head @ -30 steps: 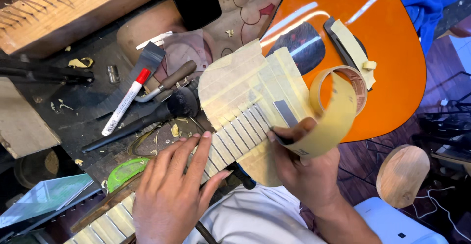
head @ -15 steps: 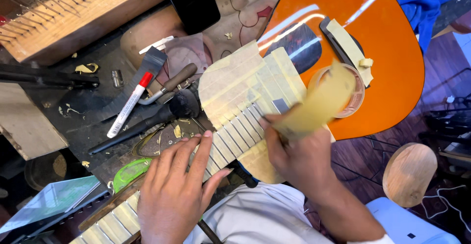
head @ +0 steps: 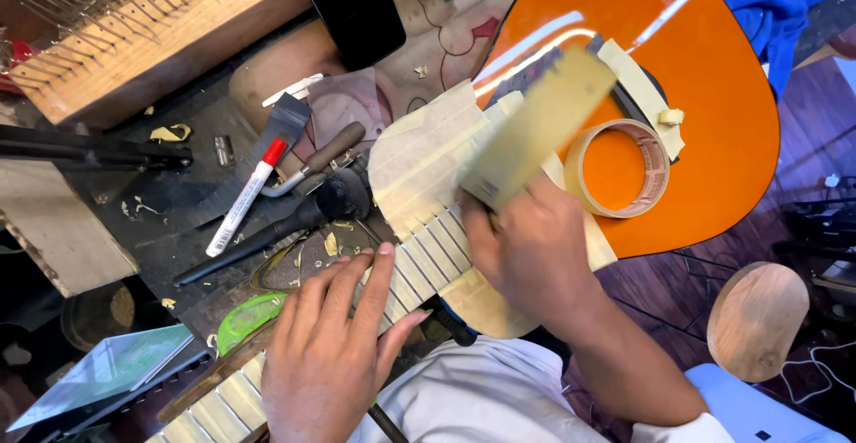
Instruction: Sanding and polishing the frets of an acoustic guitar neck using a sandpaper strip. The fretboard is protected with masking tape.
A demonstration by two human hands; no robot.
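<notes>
We have an orange guitar (head: 713,77) lying across the bench, its body to our right and its neck (head: 419,265) running down toward our left. Our left hand (head: 334,354) lies flat on the neck, fingers slightly spread and pressing down to steady it, gripping nothing. Our right hand (head: 530,247) is closed on one end of a strip of tape (head: 539,127), which rises blurred over the top of the body; the fingers are clamped on it, though just how they pinch is hard to see.

As for progress, we judge the masking well along. Strips of tape already cover the guitar top around the neck end (head: 419,158), and the wood between the frets looks taped along the stretch we can see. More tape sits by the bridge (head: 646,95). The strip in hand is not yet laid, and the part of the neck under our left hand is hidden, so we cannot tell whether that stretch is finished.

The tape roll (head: 615,167) rests on the body just beside our right hand. On the bench to the left lie a marker (head: 245,198), a brush (head: 294,220) and a scraper (head: 285,127), all apart from our hands. A wooden block (head: 152,24) studded with pins stands at the far left.
</notes>
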